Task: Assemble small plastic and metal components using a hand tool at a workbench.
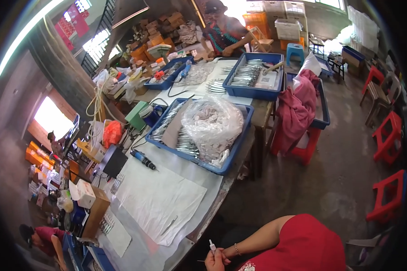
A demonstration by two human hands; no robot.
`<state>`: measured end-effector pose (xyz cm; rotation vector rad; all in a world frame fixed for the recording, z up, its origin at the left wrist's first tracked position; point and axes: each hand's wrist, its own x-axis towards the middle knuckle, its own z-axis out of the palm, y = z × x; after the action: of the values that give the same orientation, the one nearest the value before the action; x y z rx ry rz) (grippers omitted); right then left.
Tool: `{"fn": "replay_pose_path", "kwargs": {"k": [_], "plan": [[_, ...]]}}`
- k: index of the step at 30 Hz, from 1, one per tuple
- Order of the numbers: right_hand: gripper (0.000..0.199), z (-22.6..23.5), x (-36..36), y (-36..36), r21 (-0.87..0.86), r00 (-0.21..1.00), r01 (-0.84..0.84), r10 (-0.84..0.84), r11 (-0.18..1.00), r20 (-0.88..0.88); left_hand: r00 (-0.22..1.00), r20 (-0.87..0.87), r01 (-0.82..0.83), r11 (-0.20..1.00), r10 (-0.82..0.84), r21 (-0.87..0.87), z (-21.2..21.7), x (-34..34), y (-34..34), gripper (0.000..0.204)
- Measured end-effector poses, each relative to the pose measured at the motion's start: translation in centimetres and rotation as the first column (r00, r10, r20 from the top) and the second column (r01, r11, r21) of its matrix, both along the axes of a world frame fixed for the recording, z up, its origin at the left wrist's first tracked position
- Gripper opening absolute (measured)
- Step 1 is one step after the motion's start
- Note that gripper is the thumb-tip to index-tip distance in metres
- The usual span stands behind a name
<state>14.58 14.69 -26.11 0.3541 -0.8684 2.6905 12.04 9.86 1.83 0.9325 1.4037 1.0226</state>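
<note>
My left hand (215,261) and my right hand (229,254) are close together at the lower edge, beside the table's near edge. A small white piece with a narrow tip (212,245) sticks up from the closed fingers of my left hand; its exact kind is unclear. Behind it, my right hand, with a bracelet at the wrist, has curled fingers that are partly hidden. A thin rod (201,260) juts out by the left hand. On the table nearby, a white cloth (160,198) carries one slim metal piece (170,223).
A blue tray (224,170) holds metal tools and a plastic bag of small pale parts (212,118). A blue-black electric screwdriver (143,159) lies beside it. Another blue tray (253,94) stands farther off, near a seated person (226,31). Red stools (386,196) stand right.
</note>
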Motion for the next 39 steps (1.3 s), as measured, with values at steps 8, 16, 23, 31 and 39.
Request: {"fn": "replay_pose_path", "kwargs": {"k": [8,16,23,31,39], "plan": [[0.024,4.8,2.9,-0.8,-0.05,0.991,-0.012,0.018,0.999,0.136,0.998,0.068,-0.02,1.0,0.019,0.023,-1.1,-1.1,-1.1,0.023],[0.029,-11.0,-3.7,-2.8,-0.059,0.89,-0.111,0.073,0.992,-0.45,0.992,0.124,-0.007,1.0,0.007,-0.002,-0.6,-2.2,-2.3,0.022],[0.025,-6.6,-6.3,-3.1,-0.002,0.941,-0.14,0.133,0.99,-0.311,0.989,0.138,-0.057,0.998,0.057,-0.007,1.1,-5.7,-4.7,0.022],[0.025,-2.5,-5.2,-4.3,0.075,0.988,-0.111,0.118,0.991,-0.099,0.995,0.096,-0.03,0.997,0.023,0.075,0.6,-5.3,-5.2,0.021],[0.028,1.4,-3.8,-4.1,0.208,0.993,-0.084,0.066,0.974,0.095,0.987,0.152,-0.052,0.997,0.043,0.052,0.4,-5.2,-5.8,0.021]]}}
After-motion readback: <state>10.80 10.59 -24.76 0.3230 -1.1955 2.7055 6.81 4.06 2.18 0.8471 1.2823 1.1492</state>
